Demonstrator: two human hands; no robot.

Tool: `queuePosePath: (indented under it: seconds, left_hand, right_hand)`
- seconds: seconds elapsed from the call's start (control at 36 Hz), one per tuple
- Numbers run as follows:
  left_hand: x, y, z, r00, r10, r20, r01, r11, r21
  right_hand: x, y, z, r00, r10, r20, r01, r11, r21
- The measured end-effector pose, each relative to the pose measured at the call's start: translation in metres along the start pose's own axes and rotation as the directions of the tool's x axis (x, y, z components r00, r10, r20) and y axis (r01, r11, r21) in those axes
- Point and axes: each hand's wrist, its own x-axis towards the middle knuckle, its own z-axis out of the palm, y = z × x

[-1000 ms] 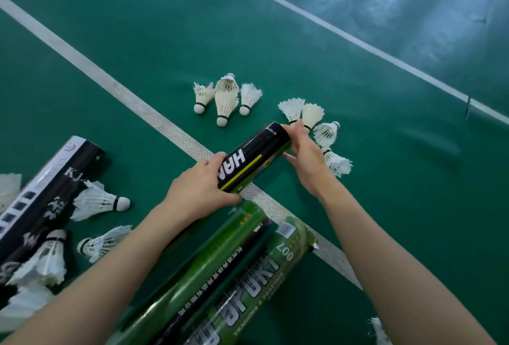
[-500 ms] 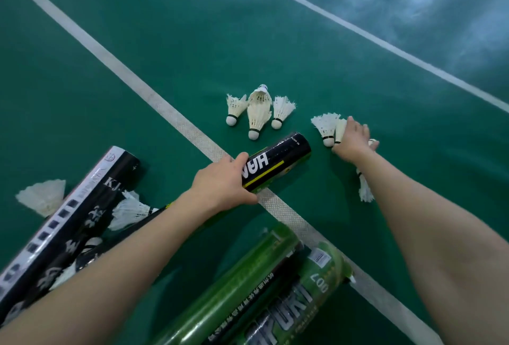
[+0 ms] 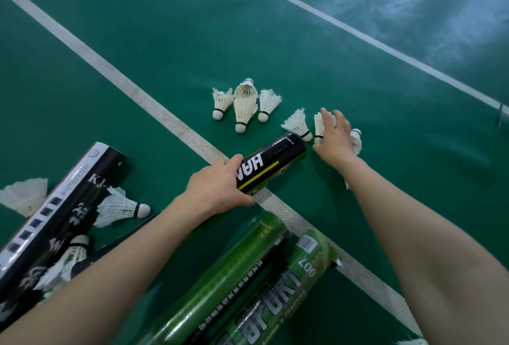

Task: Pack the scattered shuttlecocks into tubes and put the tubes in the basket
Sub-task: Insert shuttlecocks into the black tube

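Taking the black tube [image 3: 271, 164] as my landmark, I start nearest the camera: two green tubes [image 3: 234, 289] lie side by side on the near side of it, running the same diagonal, and off to its left a longer black-and-white tube [image 3: 55, 212] lies among several loose shuttlecocks [image 3: 121, 208]

My left hand [image 3: 217, 187] is wrapped around the near part of the black tube, fingers closed over its printed side, holding it low over the white court line [image 3: 176, 127]. The tube's long axis runs from my left hand up and to the right, and its far mouth points at the shuttlecocks just beyond it

That is what the next move turns on. Directly off the far mouth sits one shuttlecock [image 3: 298, 125], cork toward the tube, almost touching its rim. Just right of that, my right hand [image 3: 334, 138] is spread flat with fingers wide over two more; I cannot tell whether it has a grip on either. The right hand is clearly the nearer one, so I judge it does the picking while the left steadies and aims the mouth

Farther out, beyond the tube's mouth and a little left, three more shuttlecocks [image 3: 245, 105] stand in a tight cluster, corks toward me. I see no basket
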Motion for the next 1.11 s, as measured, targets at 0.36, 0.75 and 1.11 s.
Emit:
queuePosePath:
  seconds: [0.36,0.75,1.11]
  left_hand:
    - [0.007,-0.013,-0.004,0.999,-0.053,0.007,0.053,0.999,-0.005]
    - [-0.019,-0.019,-0.001,0.999,-0.031,-0.02,0.031,0.999,0.007]
    - [-0.063,-0.001,-0.001,0.989,0.1,-0.111,-0.106,0.993,-0.045]
  right_hand:
    - [0.022,-0.015,0.004,0.994,0.108,-0.029,-0.107,0.993,0.053]
    - [-0.068,-0.003,-0.013,0.999,0.034,0.0,-0.032,0.914,0.405]
    - [-0.102,-0.028,-0.053,1.0,0.001,-0.02,0.017,0.518,0.855]
